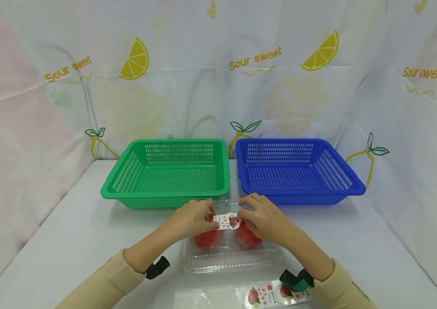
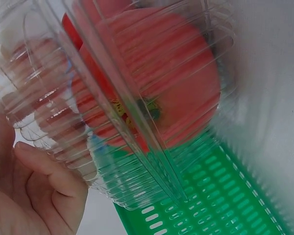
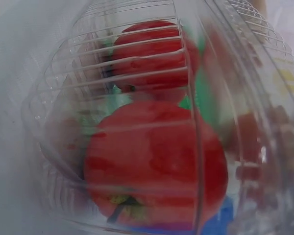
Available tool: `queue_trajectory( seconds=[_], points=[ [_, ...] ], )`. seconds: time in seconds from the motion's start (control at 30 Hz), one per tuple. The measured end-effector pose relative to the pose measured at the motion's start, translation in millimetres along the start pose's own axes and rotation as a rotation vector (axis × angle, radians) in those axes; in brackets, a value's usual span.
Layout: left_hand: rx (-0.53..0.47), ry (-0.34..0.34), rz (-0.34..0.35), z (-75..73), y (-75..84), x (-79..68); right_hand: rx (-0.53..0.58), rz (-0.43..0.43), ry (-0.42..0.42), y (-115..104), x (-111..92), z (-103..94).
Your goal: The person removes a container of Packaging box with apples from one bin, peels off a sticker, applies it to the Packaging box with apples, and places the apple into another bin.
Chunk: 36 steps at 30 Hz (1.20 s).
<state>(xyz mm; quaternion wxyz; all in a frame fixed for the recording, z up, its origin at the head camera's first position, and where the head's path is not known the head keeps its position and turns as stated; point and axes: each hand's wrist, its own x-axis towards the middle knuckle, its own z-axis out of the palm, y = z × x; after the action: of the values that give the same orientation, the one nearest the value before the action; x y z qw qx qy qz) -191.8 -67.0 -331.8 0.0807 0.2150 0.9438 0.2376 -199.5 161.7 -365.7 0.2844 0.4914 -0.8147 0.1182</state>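
A clear plastic clamshell box (image 1: 230,257) stands on the table before me, its lid on. Inside lie two round red tomatoes (image 1: 207,239), seen larger through the ribbed plastic in both wrist views. Just over the lid, a white label sticker (image 1: 224,221) with a red fruit picture is stretched between my hands. My left hand (image 1: 195,219) pinches its left end between thumb and fingers. At the other end, my right hand (image 1: 266,219) pinches its right edge. Whether the sticker touches the lid, I cannot tell.
Behind the box stand a green basket (image 1: 165,195) on the left and a blue basket (image 1: 303,199) on the right. A strip of label stickers (image 1: 260,296) lies at the near edge, partly under my right forearm. A printed cloth hangs behind.
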Motion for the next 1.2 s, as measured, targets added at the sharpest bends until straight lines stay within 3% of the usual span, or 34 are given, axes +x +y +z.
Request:
queue_trajectory(
  seconds=[0.27,0.53,0.67,0.87,1.07,1.2],
  points=[
    [0.003,0.000,-0.002,1.4,1.2,-1.0,0.002,-0.006,-0.013,-1.8,1.8,0.0],
    [0.054,0.026,0.050,4.6,2.9,-3.2,0.021,-0.024,0.001,-5.3,3.7,2.0],
    [0.140,0.070,0.149,7.3,4.2,-2.7,0.030,-0.014,-0.005,-9.6,4.7,2.9],
    [0.263,0.250,0.370,15.0,0.6,-4.7,0.031,-0.017,-0.043,-18.5,6.7,5.6],
    [0.343,0.345,0.426,21.9,1.5,-8.5,0.029,-0.022,-0.051,-24.0,8.8,5.3],
    [0.393,0.408,0.500,26.9,1.4,-10.9,0.028,-0.011,-0.056,-27.0,9.0,4.4]
  ],
)
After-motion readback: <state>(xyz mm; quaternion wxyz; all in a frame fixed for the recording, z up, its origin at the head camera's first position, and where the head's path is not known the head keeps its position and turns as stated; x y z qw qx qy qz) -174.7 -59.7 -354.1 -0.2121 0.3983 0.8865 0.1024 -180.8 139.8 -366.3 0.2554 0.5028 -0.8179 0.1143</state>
